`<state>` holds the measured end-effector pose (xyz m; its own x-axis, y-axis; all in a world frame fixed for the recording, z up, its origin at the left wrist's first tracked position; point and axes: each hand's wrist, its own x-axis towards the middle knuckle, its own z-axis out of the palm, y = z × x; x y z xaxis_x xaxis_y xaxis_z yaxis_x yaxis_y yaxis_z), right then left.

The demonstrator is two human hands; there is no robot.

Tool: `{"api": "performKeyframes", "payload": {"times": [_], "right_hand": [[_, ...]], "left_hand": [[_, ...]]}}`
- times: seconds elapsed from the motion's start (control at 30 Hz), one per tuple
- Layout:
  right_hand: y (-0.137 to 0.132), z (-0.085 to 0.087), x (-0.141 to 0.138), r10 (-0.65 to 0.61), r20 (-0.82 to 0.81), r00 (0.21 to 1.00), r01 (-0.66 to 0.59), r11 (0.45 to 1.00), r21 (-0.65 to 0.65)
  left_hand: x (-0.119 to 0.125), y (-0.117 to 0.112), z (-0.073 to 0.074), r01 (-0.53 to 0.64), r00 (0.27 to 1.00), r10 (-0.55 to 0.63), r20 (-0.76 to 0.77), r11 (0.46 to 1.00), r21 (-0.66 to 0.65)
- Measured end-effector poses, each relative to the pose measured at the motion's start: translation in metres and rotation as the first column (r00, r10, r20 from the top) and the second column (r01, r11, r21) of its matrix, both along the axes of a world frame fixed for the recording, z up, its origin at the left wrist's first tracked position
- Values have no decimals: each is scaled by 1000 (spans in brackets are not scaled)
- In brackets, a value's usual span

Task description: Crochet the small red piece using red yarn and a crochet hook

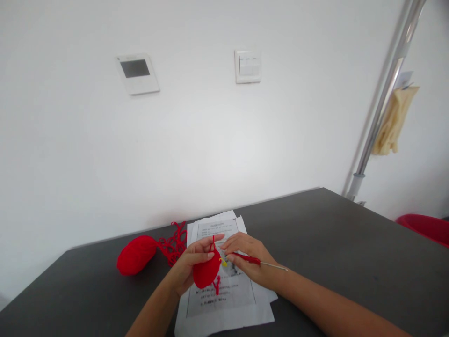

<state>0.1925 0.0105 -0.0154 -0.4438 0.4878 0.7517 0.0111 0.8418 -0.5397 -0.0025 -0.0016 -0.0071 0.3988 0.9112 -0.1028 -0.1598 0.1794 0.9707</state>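
Pinching red crochet piece (206, 272): left grip (185, 264) | fingers pressed around red-handled hook (249, 259): right grip (255, 249)

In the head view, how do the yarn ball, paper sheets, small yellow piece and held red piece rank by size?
1. Paper sheets
2. Yarn ball
3. Red piece, partly covered
4. Yellow piece

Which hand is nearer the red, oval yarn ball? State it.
Left. The left hand is to the right of the yarn ball; the right hand is farther right, beyond the left.
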Motion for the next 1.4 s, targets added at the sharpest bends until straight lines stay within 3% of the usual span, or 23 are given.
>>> {"api": "performKeyframes", "payload": {"times": [0.13,0.47,0.83,1.07,1.27,1.4], "right_hand": [[0,-2,0,31,17,999,-32,999,16],[-2,-1,-2,74,-41,996,-74,997,3],[-8,-1,-4,154,-131,979,-180,960,-215],[-8,5,-2,222,-72,972,-231,957,-176],[-9,-2,-6,182,-172,968,-226,930,-289],[-8,-4,-6,170,-193,966,-218,940,-264]], "left_hand": [[-2,0,1,3,991,14,130,992,-125],[-6,0,3,-2,985,20,169,995,-105],[-21,4,-1,4,996,6,86,992,-122],[-22,5,-2,31,994,-18,111,993,-113],[-25,5,-4,34,998,-27,52,991,-133],[-25,5,-4,52,997,-45,58,990,-129]]}}
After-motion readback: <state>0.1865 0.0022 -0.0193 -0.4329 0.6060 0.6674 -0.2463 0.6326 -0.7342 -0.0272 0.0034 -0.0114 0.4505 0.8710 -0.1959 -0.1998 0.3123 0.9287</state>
